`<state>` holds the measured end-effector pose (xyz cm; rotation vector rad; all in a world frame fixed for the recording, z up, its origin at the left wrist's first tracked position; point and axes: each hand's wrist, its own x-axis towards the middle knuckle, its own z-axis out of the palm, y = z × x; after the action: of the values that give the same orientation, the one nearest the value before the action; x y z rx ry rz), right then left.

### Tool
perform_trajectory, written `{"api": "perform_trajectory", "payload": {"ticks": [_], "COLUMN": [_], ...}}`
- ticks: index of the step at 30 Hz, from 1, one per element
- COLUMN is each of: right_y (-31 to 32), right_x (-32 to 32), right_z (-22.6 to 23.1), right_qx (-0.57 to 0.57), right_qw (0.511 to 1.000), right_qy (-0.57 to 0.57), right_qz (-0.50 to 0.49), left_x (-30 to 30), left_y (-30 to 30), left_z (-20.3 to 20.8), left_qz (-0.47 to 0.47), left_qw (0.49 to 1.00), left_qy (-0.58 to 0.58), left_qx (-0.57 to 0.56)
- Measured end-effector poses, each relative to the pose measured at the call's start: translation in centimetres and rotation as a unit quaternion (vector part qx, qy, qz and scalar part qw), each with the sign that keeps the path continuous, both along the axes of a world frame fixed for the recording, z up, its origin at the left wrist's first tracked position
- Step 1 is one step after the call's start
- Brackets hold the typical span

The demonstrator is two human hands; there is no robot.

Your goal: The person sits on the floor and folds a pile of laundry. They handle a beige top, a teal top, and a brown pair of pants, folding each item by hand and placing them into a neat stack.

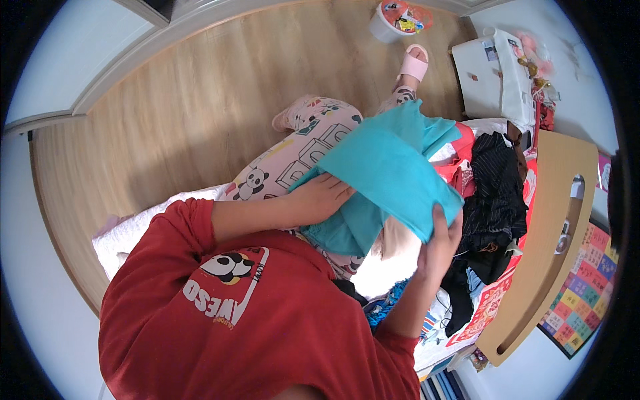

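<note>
A teal cloth garment lies spread and partly folded over my lap, on pink panda-print trousers. My left hand rests on its near left part, fingers stretched out, the tips beside the edge of a raised flap. At the flap's right corner, my right hand grips the cloth, thumb on top and the other fingers mostly hidden behind it. The flap hangs between both hands, and a white surface shows under it.
Right of me, black clothes lie heaped on a bed with a red-patterned cover, beside a wooden headboard. A blue patterned cloth is near my right forearm. Farther off stand a white box and a filled bin.
</note>
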<state>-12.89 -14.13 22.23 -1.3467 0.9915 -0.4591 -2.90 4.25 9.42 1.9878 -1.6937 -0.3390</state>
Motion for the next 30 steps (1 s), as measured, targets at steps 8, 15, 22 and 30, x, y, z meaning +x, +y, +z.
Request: {"api": "perform_trajectory", "payload": {"ticks": [8, 15, 22, 30], "right_y": [-1.0, 0.0, 0.0, -0.7], "right_x": [-7.2, -9.4, -9.5, -10.2], "right_z": [-5.8, -6.2, -6.2, -8.4], "right_qx": [-0.089, 0.021, 0.039, 0.034], "right_qw": [0.980, 0.988, 0.994, 0.990], "right_qy": [0.173, 0.148, 0.097, 0.135], "right_qz": [0.053, 0.022, -0.028, 0.032], "left_x": [-1.3, -0.8, -0.9, 0.9], "left_y": [0.1, 1.1, 2.0, 1.5], "left_z": [-0.8, -0.8, -0.3, 5.5], "left_qz": [0.085, 0.055, 0.039, -0.040], "left_qw": [0.995, 0.996, 0.996, 0.966], "left_qy": [-0.044, -0.064, -0.081, 0.249], "left_qx": [0.005, 0.008, 0.025, 0.057]}}
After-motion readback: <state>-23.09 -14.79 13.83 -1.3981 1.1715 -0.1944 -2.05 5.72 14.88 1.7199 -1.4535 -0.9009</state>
